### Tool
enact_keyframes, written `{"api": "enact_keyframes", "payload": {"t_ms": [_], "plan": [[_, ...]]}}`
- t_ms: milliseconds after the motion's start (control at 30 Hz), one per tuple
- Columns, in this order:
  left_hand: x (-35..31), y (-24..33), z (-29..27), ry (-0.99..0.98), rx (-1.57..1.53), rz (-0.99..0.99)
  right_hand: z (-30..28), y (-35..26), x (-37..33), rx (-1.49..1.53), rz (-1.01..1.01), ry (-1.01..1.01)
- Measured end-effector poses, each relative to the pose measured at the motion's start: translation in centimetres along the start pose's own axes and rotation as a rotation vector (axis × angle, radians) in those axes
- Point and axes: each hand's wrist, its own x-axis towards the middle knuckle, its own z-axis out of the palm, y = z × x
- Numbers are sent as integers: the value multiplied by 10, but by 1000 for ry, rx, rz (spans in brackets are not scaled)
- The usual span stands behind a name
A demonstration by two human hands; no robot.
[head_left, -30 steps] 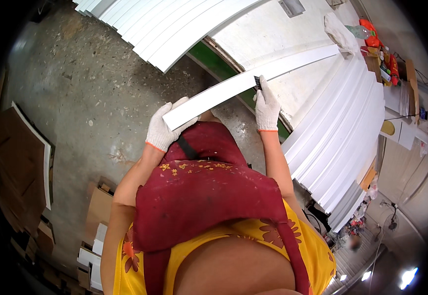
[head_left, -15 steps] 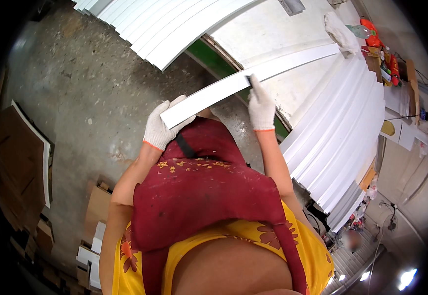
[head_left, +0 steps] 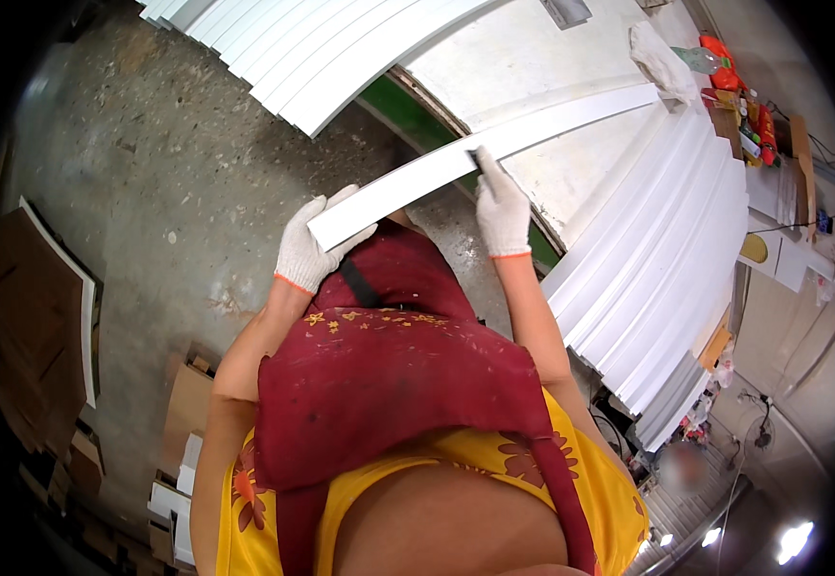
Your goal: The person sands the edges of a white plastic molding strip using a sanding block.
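Observation:
A long white strip slants from near my lap up to the white work table. My left hand, in a white knit glove with an orange cuff, is closed round its near end. My right hand, gloved the same way, is closed on a small black tool. That tool touches the strip's lower edge; its working end is too small to make out. The strip's far end rests by a crumpled white cloth.
Many white strips lie side by side on the table at right. Another row of white strips stands at the upper left. Brown boards lean at far left on the concrete floor. Bottles and red packages crowd the far right.
My right hand and the black tool have slid a little left along the strip's edge, toward my left hand. My left hand still holds the near end, shifted slightly left.

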Motion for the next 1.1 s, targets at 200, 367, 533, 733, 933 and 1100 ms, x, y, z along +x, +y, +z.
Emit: {"api": "enact_keyframes", "payload": {"t_ms": [200,367,533,733,933,1100], "plan": [[-2,0,-3,11,15,16,-1,-7,-9,-89,96,-102],[1,0,-4,-58,-8,14,0,-6,-5,-79,63,-51],[1,-1,2,15,62,23,25,-40,-38,48,-62,-278],[0,-3,2,43,99,49,-47,45,45,416,538,142],[1,-1,2,110,121,45,-112,171,156,-303,150,401],[-1,0,-2,134,97,58,-80,142,160,-400,-12,424]]}}
